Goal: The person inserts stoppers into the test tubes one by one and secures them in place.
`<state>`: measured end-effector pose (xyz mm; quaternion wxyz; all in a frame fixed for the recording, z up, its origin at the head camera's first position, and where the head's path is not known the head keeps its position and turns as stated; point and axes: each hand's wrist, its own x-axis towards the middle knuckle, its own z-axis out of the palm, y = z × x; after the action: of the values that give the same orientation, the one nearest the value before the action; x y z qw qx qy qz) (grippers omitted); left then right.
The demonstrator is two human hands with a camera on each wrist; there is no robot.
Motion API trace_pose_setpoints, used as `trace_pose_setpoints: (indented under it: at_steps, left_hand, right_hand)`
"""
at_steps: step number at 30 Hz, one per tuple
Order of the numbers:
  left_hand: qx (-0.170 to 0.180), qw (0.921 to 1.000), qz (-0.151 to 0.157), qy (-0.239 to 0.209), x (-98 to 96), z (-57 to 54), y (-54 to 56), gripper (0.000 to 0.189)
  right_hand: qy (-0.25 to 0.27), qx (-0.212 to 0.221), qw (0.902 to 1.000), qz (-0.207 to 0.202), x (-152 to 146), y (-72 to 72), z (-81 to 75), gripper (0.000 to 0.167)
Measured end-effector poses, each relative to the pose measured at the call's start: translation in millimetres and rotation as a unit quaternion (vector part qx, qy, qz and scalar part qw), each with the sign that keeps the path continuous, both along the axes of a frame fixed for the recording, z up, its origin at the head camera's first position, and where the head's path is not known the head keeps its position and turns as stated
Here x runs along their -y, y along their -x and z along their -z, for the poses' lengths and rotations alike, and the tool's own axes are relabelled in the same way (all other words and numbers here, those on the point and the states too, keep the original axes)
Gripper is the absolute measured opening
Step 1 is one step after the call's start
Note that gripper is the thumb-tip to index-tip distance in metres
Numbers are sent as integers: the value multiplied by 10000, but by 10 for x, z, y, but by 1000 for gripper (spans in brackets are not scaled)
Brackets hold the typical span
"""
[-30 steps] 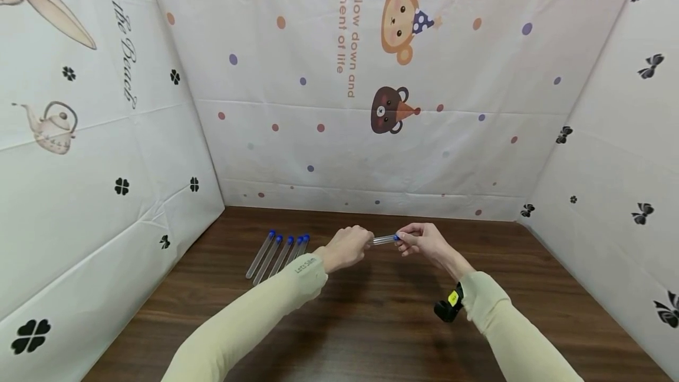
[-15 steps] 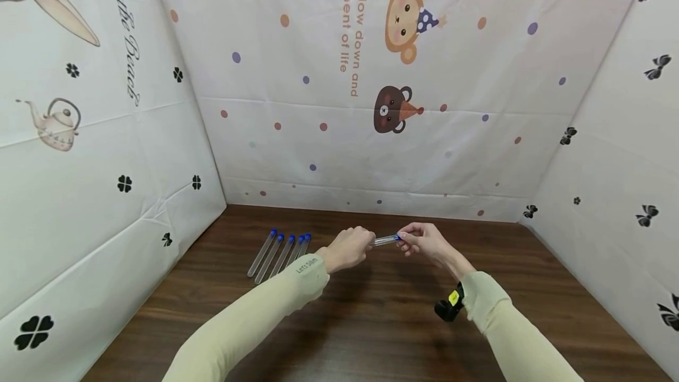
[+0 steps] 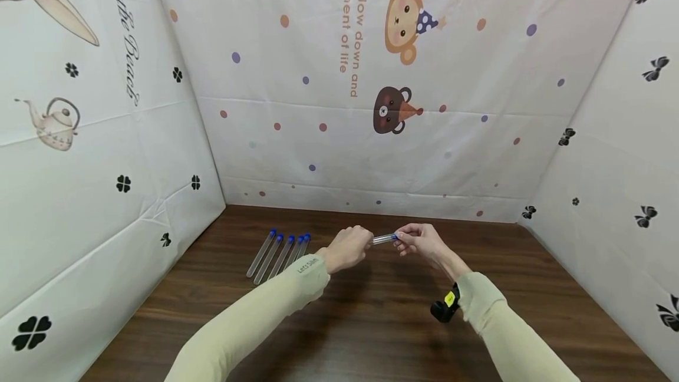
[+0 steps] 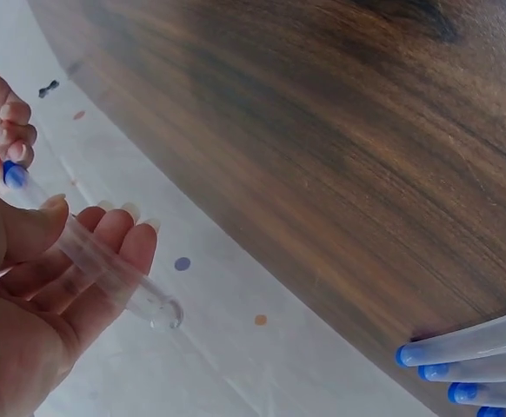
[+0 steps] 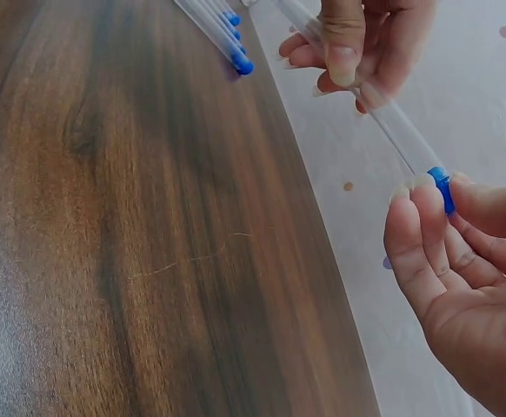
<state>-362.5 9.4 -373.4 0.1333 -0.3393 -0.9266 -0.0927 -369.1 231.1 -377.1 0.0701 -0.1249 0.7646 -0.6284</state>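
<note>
My left hand [image 3: 347, 247] holds a clear test tube [image 4: 105, 265] by its body, thumb pressed along one side and fingers behind it. The tube's rounded end sticks out past the fingers in the left wrist view. At the other end sits a blue cap [image 5: 442, 189], pinched between the thumb and fingertips of my right hand [image 3: 424, 241]. Both hands are raised over the table, with the tube lying nearly level between them in the head view. The cap is seated on the tube's mouth.
Several capped test tubes [image 3: 263, 255] lie side by side on the dark wooden table [image 3: 371, 323], left of my left hand, partly hidden by the sleeve. White printed sheets [image 3: 297, 152] stand around the table's back and sides. A black wrist camera [image 3: 444, 306] hangs below my right wrist.
My right wrist has shifted slightly to the left while its fingers stay on the cap. The left hand's grip on the test tube looks the same.
</note>
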Motion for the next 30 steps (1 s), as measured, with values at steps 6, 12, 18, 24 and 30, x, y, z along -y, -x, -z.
trace_pose_setpoints:
  at_steps: [6, 12, 18, 24, 30]
  left_hand:
    - [36, 9999, -42, 98, 27, 37, 19, 12]
    - [311, 9994, -1, 177, 77, 23, 40, 19]
    - [462, 9986, 180, 157, 77, -6, 49, 19]
    - [716, 9966, 407, 63, 66, -11, 67, 21]
    - [763, 9954, 542, -188, 71, -39, 79, 13]
  right_hand:
    - [-432, -138, 9990, -60, 33, 0, -11, 34]
    - [-1414, -485, 9888, -52, 56, -6, -60, 39]
    - [-2315, -1142, 9661, 2, 71, -28, -42, 55]
    - [-2905, -1450, 9442, 562, 76, -34, -2, 56]
    - [-2602, -1138, 9558, 765, 85, 4, 10, 60]
